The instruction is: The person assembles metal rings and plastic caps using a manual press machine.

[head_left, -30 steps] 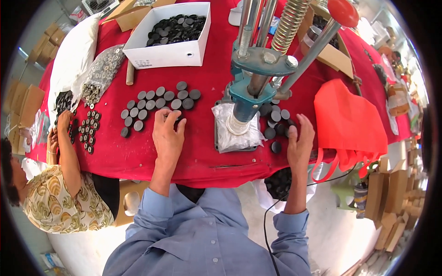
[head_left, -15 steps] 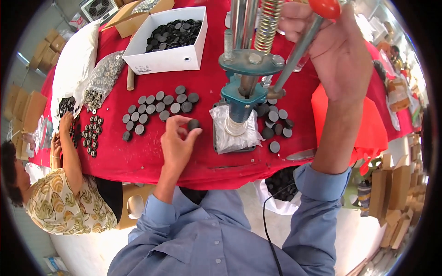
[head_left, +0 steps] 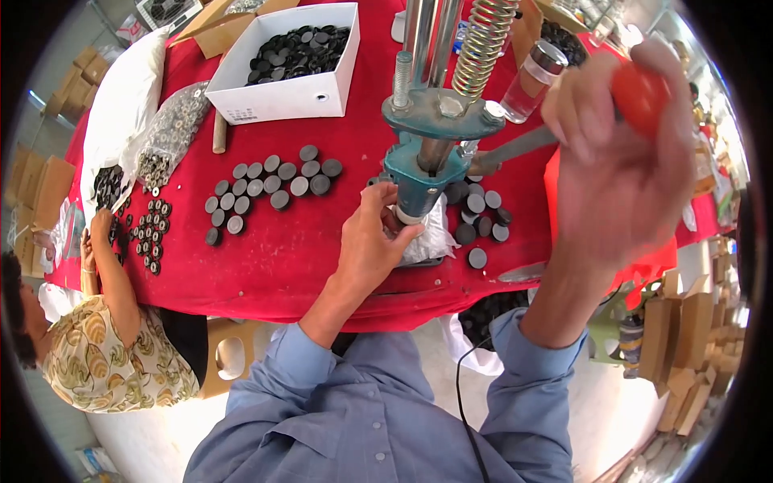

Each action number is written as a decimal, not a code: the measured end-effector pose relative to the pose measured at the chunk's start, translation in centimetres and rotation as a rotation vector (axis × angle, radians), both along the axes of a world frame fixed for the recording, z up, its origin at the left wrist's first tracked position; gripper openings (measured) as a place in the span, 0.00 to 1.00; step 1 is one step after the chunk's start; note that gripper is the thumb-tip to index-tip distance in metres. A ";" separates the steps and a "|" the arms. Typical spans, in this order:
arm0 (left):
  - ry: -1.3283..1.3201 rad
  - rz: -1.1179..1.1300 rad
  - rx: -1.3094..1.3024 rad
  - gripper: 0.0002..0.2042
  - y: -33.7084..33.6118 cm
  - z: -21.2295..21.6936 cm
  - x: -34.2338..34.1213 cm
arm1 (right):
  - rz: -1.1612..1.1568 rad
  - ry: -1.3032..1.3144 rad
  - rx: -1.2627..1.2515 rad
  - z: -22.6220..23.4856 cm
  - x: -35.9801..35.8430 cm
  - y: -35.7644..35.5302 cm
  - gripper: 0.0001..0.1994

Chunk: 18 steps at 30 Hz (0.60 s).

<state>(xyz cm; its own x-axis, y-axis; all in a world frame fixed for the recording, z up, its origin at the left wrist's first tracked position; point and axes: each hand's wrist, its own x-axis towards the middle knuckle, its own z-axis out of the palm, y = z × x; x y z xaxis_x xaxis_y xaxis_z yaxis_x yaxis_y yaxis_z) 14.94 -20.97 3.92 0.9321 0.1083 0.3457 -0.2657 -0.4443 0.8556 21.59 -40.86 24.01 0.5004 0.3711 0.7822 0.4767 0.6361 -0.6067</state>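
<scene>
Since half a second ago the left hand (head_left: pixel 366 245) has moved from the table to the base of the teal hand press (head_left: pixel 423 165), fingertips pinched at its die (whatever they hold is hidden). Beyond, the right hand (head_left: pixel 624 161) is wrapped tight around the press's red lever knob (head_left: pixel 640 97), a stiff, heavy pull best gripped there.

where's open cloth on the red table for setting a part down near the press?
Bare red cloth runs along the near edge, between the left disc cluster and the left hand at the press. Another patch lies between the white box and the press column. Crowded: discs right of the press, under the right hand, and the co-worker's pieces at far left.
</scene>
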 end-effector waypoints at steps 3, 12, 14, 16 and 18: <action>-0.017 -0.002 -0.009 0.35 0.0 -0.3 0.0 | -0.191 -0.105 -0.020 -1.3 -1.8 -0.5 0.23; -0.053 0.006 0.010 0.35 0.5 -0.1 -0.4 | -0.407 -0.054 -0.034 -5.3 -8.8 0.5 0.08; -0.060 0.002 0.043 0.35 0.7 0.0 -0.7 | -0.442 -0.060 -0.006 -6.2 -9.5 0.6 0.08; -0.049 0.009 0.005 0.34 0.8 -0.2 -1.0 | -0.473 -0.064 0.005 -6.6 -9.9 0.5 0.10; -0.058 -0.006 0.020 0.34 0.6 -0.3 -1.0 | -0.442 -0.065 -0.027 -6.4 -10.0 0.1 0.11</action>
<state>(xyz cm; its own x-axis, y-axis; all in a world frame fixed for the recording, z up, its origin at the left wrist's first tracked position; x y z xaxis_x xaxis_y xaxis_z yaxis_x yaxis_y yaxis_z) 13.94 -20.35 3.60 0.9109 0.0947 0.4016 -0.3178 -0.4596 0.8293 11.61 -40.79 17.65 0.5656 0.1534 0.8103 0.7368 0.3475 -0.5800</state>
